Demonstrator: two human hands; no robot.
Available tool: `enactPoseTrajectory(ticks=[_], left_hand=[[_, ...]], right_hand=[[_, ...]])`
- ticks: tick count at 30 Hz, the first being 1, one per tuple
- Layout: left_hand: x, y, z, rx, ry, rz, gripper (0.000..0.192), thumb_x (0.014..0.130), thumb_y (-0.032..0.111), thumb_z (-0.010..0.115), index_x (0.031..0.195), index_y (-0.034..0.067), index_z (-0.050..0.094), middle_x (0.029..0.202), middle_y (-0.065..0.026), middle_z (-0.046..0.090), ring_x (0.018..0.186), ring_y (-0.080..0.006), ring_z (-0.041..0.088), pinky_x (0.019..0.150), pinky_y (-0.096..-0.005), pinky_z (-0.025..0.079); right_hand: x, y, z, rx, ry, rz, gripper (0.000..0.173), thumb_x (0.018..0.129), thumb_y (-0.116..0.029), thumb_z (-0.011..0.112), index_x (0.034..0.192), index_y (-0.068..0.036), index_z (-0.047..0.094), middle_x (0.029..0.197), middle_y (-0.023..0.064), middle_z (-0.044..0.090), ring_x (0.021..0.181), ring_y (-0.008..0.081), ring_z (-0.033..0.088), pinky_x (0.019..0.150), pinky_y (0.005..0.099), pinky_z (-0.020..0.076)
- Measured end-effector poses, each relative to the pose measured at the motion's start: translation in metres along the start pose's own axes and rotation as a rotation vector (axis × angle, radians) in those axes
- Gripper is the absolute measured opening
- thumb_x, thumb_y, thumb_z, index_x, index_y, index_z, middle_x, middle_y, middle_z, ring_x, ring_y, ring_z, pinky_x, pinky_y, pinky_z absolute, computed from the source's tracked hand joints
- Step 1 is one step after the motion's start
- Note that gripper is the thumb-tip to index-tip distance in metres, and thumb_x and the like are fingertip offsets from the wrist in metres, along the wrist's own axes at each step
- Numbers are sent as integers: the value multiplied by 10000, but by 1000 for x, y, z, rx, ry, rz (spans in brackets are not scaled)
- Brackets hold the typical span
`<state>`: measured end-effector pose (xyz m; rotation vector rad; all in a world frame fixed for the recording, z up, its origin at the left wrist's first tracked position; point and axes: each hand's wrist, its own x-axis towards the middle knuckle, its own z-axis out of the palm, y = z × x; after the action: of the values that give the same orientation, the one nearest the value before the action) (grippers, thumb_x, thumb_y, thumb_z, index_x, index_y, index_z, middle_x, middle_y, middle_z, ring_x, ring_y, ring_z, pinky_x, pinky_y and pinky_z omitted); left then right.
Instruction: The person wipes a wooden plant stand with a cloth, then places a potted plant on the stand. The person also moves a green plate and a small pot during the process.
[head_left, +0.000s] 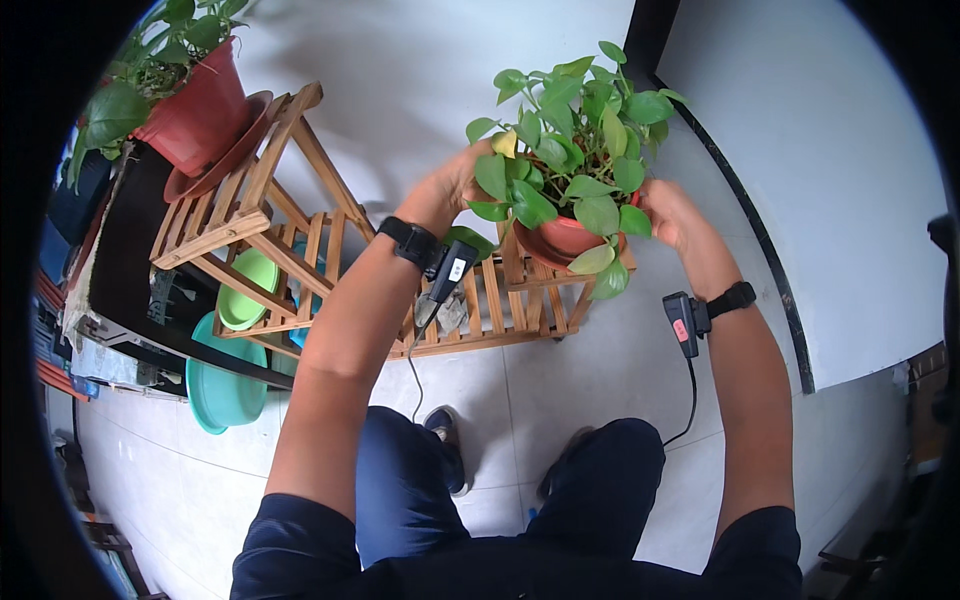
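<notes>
A leafy pothos (596, 214) grows in a red plastic pot (564, 236) with a red saucer (531, 246) beneath, over the low end of a slatted wooden plant stand (487, 343). At the pot's left side is my left hand (457, 176), its fingertips hidden behind the leaves. My right hand (664, 210) is at the right side of the pot, with its fingers by the red rim. How firmly either hand holds the pot is hidden by foliage. Both wrists wear black straps with small cabled devices.
Another potted pothos (199, 112) stands on the stand's higher left tier. Below it are a light green basin (249, 289) and a turquoise basin (225, 382). A grey cloth (450, 311) lies on the lower slats. White walls rise behind and at the right.
</notes>
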<state>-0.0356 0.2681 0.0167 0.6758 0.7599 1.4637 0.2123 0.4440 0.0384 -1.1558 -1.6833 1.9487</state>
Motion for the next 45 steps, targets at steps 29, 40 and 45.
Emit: enactPoseTrajectory(ticks=[29, 40, 45], left_hand=[[-170, -64, -79, 580, 689, -68, 181, 943, 194, 655, 998, 23, 678, 701, 13, 551, 593, -82, 510, 548, -217, 441], [-155, -218, -175, 1422, 724, -383, 734, 816, 432, 749, 1404, 96, 466, 1228, -217, 580, 1028, -315, 624, 841, -388, 535], [-120, -262, -211, 1467, 874, -359, 817, 743, 444, 788, 1433, 183, 436, 1417, -208, 443, 1272, -399, 490, 1021, -471, 460]], right_hand=[[-107, 94, -56, -116, -126, 68, 302, 947, -320, 632, 1095, -58, 656, 869, 16, 632, 765, 126, 618, 660, 278, 526], [-167, 117, 5, -516, -491, 183, 260, 970, -286, 594, 1036, -47, 672, 813, 18, 637, 753, 108, 626, 648, 270, 543], [-170, 130, -5, -540, -423, 346, 248, 962, -252, 595, 1051, -28, 655, 818, 52, 659, 748, 133, 657, 636, 276, 560]])
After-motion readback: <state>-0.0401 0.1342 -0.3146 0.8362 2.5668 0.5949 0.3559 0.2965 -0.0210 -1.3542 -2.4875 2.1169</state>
